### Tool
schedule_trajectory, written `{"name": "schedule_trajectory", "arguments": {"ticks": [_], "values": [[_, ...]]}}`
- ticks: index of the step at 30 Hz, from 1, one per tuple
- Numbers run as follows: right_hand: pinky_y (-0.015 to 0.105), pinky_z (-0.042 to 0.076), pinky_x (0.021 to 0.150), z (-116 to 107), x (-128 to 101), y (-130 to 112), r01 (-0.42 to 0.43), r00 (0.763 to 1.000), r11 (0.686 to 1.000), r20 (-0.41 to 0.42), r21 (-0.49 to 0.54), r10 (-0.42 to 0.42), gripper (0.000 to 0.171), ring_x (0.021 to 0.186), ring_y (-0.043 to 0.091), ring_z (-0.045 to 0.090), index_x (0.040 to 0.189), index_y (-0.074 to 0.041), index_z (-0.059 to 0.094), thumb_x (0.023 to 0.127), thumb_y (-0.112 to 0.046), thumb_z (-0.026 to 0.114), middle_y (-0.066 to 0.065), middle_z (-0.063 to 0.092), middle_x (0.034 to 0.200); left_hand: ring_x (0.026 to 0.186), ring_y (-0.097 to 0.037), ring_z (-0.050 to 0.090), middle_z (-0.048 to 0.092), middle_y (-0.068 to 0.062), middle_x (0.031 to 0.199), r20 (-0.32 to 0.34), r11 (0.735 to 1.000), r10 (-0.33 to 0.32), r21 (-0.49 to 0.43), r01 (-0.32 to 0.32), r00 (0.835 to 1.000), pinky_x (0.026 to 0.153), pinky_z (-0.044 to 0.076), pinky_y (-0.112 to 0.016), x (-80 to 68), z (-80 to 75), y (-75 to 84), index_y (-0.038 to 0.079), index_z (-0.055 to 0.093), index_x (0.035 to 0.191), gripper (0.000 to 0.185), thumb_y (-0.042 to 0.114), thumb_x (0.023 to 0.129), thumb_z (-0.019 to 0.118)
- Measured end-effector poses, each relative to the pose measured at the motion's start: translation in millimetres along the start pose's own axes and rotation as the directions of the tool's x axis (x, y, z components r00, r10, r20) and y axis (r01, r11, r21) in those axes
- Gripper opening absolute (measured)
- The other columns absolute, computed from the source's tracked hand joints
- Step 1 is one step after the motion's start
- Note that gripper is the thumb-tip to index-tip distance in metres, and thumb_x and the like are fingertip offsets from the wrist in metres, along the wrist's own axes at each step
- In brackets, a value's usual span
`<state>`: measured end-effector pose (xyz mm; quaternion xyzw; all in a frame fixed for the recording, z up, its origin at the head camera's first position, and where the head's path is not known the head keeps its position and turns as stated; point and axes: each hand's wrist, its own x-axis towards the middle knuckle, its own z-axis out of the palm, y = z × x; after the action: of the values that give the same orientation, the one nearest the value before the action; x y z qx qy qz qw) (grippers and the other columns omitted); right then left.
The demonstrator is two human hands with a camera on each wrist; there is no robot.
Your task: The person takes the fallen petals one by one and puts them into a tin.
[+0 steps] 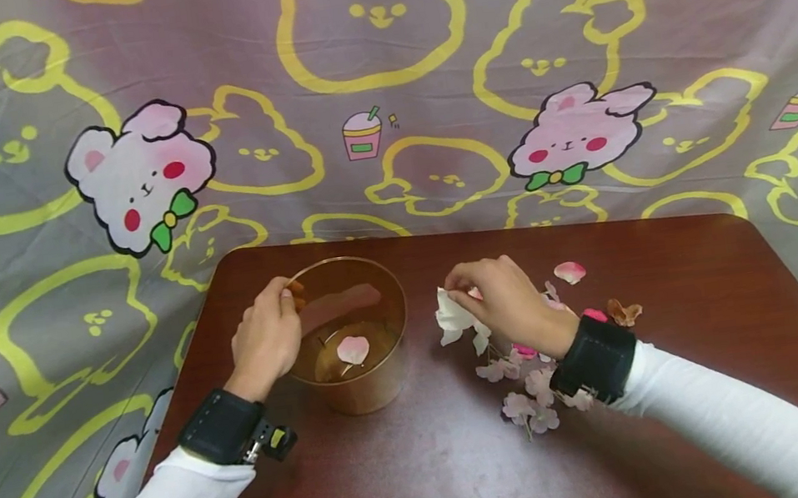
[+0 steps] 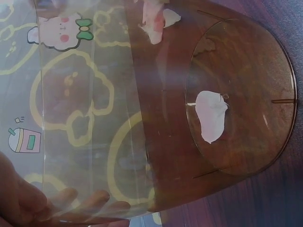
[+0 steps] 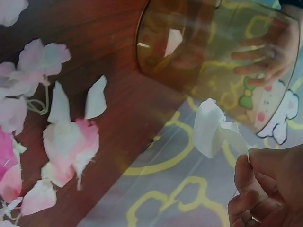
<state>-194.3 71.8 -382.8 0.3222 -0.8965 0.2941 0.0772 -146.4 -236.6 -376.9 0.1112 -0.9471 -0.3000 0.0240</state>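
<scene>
Right wrist view: I am holding a white petal [image 3: 209, 130] raised and clear of the amber bin [image 1: 371, 391], to its right. The fingers of my right hand [image 3: 272, 182] are pinching the petal's end, leaving no gap. My left hand [image 1: 267, 338] is gripping the bin's rim, fingers extending along the wall. A pale pink petal [image 1: 353, 350] is lying inside. Pale flowers [image 1: 530, 413] are lying on the surface [image 1: 437, 479] by my right wrist; a cartoon-print curtain [image 1: 417, 44] is hanging behind.
</scene>
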Motion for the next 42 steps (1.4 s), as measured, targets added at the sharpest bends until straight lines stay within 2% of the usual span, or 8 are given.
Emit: {"name": "schedule_trajectory", "arguments": {"ticks": [12,23,42], "values": [[0.039,0.044,0.079,-9.9,0.3,-25.9,0.101,0.995,0.994,-0.015,-0.034,-0.102,0.006,0.086,0.017,0.07,0.097,-0.013,0.075,0.091,-0.016,0.075,-0.001,0.077,0.09,0.113,-0.043,0.064,0.068,-0.015,0.125,0.008,1.0,0.005,-0.005,-0.005,1.0,0.085,0.045,-0.06,-0.8,-0.1,0.4,0.012,0.056,0.13,0.041,0.026,0.11,0.024],[0.033,0.039,0.075,-17.1,9.4,-47.0,0.149,0.988,0.989,-0.034,-0.017,-0.15,0.009,0.084,0.016,0.067,0.099,-0.012,0.076,0.091,-0.016,0.075,-0.001,0.078,0.09,0.114,-0.043,0.064,0.068,-0.016,0.127,0.011,1.0,0.006,-0.004,-0.006,1.0,0.086,0.045,-0.06,-0.1,-0.4,-0.6,0.012,0.056,0.131,0.041,0.026,0.11,0.024],[0.035,0.041,0.075,-7.2,29.9,-74.6,0.197,0.979,0.98,-0.055,-0.01,-0.197,0.007,0.083,0.015,0.067,0.098,-0.013,0.075,0.093,-0.017,0.073,-0.004,0.078,0.09,0.114,-0.044,0.064,0.069,-0.015,0.125,0.006,1.0,0.0,-0.006,0.0,1.0,0.086,0.045,-0.061,-0.1,-0.3,-0.6,0.012,0.056,0.132,0.041,0.026,0.11,0.024]]}}
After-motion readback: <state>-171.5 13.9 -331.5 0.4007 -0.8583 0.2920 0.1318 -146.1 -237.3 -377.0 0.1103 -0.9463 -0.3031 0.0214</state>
